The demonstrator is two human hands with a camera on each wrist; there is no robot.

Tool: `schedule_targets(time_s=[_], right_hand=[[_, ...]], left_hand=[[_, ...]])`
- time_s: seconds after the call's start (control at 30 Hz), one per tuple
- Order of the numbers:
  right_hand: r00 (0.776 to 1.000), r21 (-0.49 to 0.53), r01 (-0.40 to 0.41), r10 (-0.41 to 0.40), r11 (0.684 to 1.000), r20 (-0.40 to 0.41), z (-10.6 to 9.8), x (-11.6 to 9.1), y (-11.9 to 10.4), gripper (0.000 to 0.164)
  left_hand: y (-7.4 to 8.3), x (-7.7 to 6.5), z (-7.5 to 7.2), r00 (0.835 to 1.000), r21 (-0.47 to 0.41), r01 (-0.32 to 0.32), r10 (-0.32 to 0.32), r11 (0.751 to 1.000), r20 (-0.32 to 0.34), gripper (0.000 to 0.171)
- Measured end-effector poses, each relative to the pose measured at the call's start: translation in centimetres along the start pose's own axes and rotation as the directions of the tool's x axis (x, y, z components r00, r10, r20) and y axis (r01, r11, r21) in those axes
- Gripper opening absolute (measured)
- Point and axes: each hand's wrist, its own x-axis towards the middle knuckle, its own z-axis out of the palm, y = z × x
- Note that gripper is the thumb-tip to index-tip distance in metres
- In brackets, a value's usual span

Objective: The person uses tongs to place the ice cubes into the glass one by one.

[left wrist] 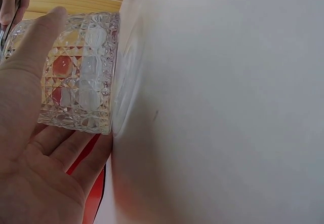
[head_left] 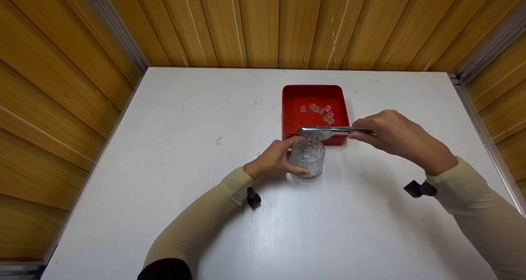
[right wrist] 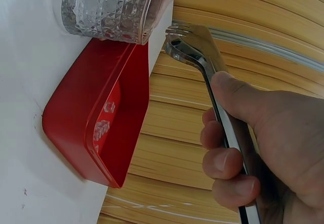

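A clear cut-glass tumbler (head_left: 308,159) stands upright on the table in front of the red tray (head_left: 290,107). My left hand (head_left: 277,161) holds it from the left, thumb on the near side and fingers on the far side, as the left wrist view shows. Metal tongs (right wrist: 205,67), one end fork-like and the other spoon-like, are gripped in my right hand (head_left: 390,134). Their tips reach leftward over the glass's rim. I cannot tell whether they pinch anything. Several small clear cubes (head_left: 322,109) lie in the tray.
The white table (head_left: 197,120) has small dark marks on it. Wood-look panels (head_left: 259,25) rise behind it and at both sides, with metal framing (head_left: 119,29) at the corners.
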Motion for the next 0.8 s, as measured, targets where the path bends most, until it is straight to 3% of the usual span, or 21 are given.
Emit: schedule_targets(time_s=[0.17,0.37,0.8], right_hand=[[0.997,-0.013,0.052,-0.053,0.999,-0.048,0.6,-0.9,-0.2,0.011],[0.991,-0.025,0.105,-0.107,0.994,-0.085,1.3,-1.6,-0.3,0.009],[0.994,-0.024,0.083,-0.084,0.996,-0.066,1.8,-1.8,-0.5,0.012]], left_hand=[[0.0,0.0,0.1,1.0,-0.034,-0.001,0.001,0.999,0.002,0.082],[-0.1,-0.1,0.0,0.999,-0.043,-0.048,0.048,0.998,-0.01,0.086],[-0.1,-0.1,0.1,0.999,-0.036,-0.044,0.044,0.998,-0.007,0.085]])
